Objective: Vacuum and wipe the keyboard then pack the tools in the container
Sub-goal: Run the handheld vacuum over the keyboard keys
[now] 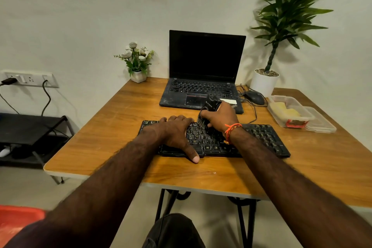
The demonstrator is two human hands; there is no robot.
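Wooden table, frame centre: one keyboard pressed by flat left hand; one vacuum gripped by right hand; lettering unreadable.

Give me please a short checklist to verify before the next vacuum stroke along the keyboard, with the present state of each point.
1. Left hand lies flat on the keyboard, steadying it: ok.
2. Right hand grips the mini vacuum: ok.
3. Brush nozzle touches the keys: ok.
4. Vacuum is switched on: cannot tell.
5. Keys on the right part are uncovered for the stroke: ok.
6. Container is open with its lid beside it, ready for packing: ok.
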